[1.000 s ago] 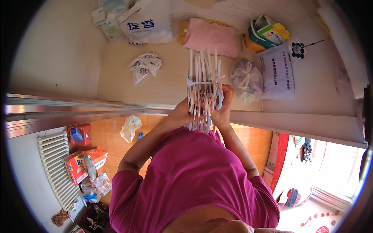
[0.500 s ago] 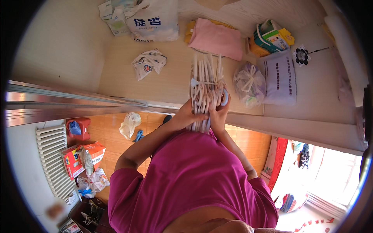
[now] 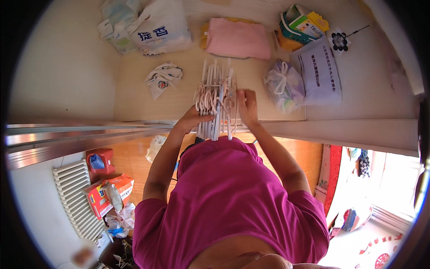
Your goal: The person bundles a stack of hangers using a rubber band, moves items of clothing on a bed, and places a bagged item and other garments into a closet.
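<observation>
A bundle of pale plastic clothes hangers (image 3: 215, 105) stands at the shelf's front edge, close to my chest. My left hand (image 3: 193, 120) grips the bundle from the left, with the thumb laid across its front. My right hand (image 3: 247, 107) is at the right side, fingers curled against a thin hanger (image 3: 236, 112) that stands slightly apart from the others. The fingertips of that hand are partly hidden. The hooks bunch together in the middle of the bundle.
On the shelf lie a white plastic bag (image 3: 163, 80), a large printed bag (image 3: 163, 31), folded pink cloth (image 3: 237, 38), a tied clear bag (image 3: 283, 85), a white packet (image 3: 317, 71) and a green basket (image 3: 298, 31). Metal sliding-door rails (image 3: 89, 134) run along the left.
The bundle has shifted left in view and spread out. My right hand has moved off the main bundle to its right side. The blue loop by its fingers is out of sight.
</observation>
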Tool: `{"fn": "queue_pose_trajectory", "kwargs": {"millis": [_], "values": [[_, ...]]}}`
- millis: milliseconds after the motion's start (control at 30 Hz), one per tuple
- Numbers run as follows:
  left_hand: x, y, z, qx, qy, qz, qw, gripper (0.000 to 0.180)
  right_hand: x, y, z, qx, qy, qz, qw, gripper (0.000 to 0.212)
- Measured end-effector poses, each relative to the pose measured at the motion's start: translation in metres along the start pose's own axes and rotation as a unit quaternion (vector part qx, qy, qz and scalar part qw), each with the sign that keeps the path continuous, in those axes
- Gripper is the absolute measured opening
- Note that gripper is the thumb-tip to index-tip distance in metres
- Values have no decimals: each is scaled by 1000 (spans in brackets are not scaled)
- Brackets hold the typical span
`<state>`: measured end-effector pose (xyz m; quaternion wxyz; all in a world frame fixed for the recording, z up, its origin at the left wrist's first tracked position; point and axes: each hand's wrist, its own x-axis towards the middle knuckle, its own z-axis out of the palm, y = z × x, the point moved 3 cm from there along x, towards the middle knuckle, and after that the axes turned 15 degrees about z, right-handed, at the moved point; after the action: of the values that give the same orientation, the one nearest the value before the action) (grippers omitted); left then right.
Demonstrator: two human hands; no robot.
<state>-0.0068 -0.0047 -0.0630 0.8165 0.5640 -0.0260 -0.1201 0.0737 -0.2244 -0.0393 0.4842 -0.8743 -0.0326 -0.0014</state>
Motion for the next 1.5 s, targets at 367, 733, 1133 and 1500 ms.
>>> {"fn": "queue_pose_trajectory", "kwargs": {"millis": [367,733,1133,1500], "values": [[-3,1,4,27,27,-17,999,72,139,4,49,150,-232,32,960,43],[-25,-7,19,295,236,217,900,64,69,22,38,16,48,-4,999,53],[-4,25,45,-10,134,215,967,80,-42,-50,25,244,-234,189,922,92],[-64,161,-44,382,442,307,752,74,18,-223,135,351,-419,34,837,87]]}}
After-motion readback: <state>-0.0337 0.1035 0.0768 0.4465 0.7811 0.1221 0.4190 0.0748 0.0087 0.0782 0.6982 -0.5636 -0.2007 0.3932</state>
